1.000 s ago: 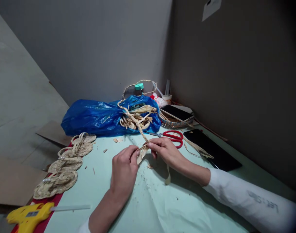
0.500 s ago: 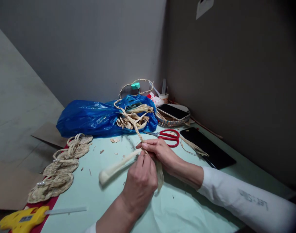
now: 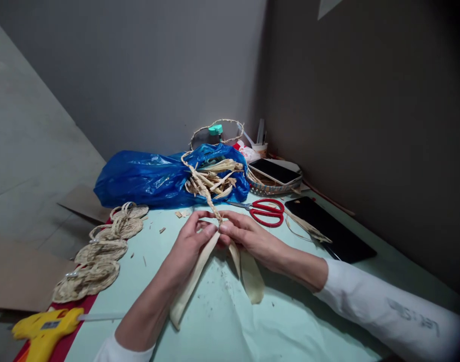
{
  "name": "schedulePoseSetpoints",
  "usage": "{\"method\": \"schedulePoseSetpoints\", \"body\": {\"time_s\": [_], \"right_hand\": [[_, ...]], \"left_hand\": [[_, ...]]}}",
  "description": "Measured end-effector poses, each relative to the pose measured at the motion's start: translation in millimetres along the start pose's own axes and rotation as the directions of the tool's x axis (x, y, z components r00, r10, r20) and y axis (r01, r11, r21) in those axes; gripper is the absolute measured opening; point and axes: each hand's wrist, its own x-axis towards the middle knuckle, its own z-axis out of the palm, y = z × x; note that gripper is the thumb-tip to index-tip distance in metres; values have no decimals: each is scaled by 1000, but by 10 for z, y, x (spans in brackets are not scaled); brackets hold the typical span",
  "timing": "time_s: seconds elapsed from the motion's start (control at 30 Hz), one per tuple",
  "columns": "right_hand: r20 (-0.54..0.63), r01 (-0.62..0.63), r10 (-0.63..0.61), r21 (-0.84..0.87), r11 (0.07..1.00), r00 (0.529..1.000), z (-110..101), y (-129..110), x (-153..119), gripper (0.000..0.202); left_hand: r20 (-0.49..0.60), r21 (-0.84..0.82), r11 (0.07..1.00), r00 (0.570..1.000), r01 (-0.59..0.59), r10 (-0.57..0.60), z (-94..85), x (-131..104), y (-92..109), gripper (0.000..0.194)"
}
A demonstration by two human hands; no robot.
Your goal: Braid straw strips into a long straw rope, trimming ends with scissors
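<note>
A thin braid of dry husk (image 3: pixel 204 190) runs from a loop near the wall, over the blue bag, down to both hands. My left hand (image 3: pixel 190 244) pinches its lower end from the left, and a pale husk strip (image 3: pixel 194 284) hangs below that hand. From the right, my right hand (image 3: pixel 248 234) pinches the same end between thumb and fingers. Two more loose strips (image 3: pixel 252 279) hang beneath my right hand. The two hands' fingertips nearly meet at the braid.
A blue plastic bag (image 3: pixel 147 178) holds more husk. Red-handled scissors (image 3: pixel 267 212), a black tablet-like slab (image 3: pixel 339 241) and a phone (image 3: pixel 275 171) on a basket lie to the right. Small woven shoes (image 3: pixel 88 280) and a yellow glue gun (image 3: pixel 47 327) are at left.
My left hand has moved left and turned, now facing my right hand at the braid's end. The strip that stuck out leftward now hangs down. The view has shifted slightly.
</note>
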Motion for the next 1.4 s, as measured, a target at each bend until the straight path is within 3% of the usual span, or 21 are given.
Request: {"method": "schedulePoseSetpoints", "body": {"time_s": [0.1, 0.17, 0.27, 0.33, 0.4, 0.47, 0.53, 0.6, 0.67, 0.77, 0.9, 1.1, 1.27, 1.4], "right_hand": [[5, -11, 12, -108, 994, 1000, -12, -17, -4, 52], [-14, -26, 24, -191, 981, 1000, -36, -29, -1, 54], [24, -51, 61, -293, 955, 998, -80, -69, 5, 50], [60, -52, 83, -411, 910, 995, -108, -105, 3, 45], [46, 1, 35, -624, 781, 998, -129, -137, -6, 39], [27, 56, -61, -840, 540, 998, -135, -150, -21, 28], [29, 62, -120, -958, 281, 992, -124, -139, -34, 19], [29, 42, -148, -995, 88, 989, -101, -113, -41, 14], [25, 18, -182, -999, -38, 983, -75, -87, -46, 14], [18, -8, -206, -992, -126, 978, -45, -70, -64, 19], [52, 18, -237, -990, -142, 970, -33, -40, -97, 27], [112, 101, -203, -993, -62, 973, -33, -6, -93, 23], [54, 85, -166, -980, 180, 985, -109, -151, -77, 36], [73, 119, -125, -898, 423, 990, -255, -274, 18, 37]], "left_hand": [[91, -76, 993, 993, 87, -80, 39, -9, -19, 33], [90, -38, 994, 991, 98, -95, 46, -4, -29, 30], [46, 191, 982, 999, 13, -22, 19, 21, -44, 23], [14, 392, 917, 997, -71, 71, 2, 34, -57, 26], [-47, 561, 819, 983, -120, 176, 2, 40, -73, 29], [-126, 659, 744, 958, -114, 259, 19, 41, -92, 32], [-187, 685, 724, 939, -85, 288, 44, 44, -113, 35], [-229, 662, 747, 931, -65, 284, 70, 49, -132, 35], [-256, 630, 774, 925, -60, 281, 91, 53, -148, 34], [-272, 586, 807, 919, -79, 287, 109, 54, -164, 33], [-295, 519, 850, 915, -87, 275, 105, 56, -179, 31], [-282, 358, 933, 950, -29, 137, 58, 65, -191, 32], [-205, 283, 959, 978, 24, 36, -11, 78, -162, 34], [-161, 290, 956, 987, 42, 5, 4, 78, -167, 36]]}}
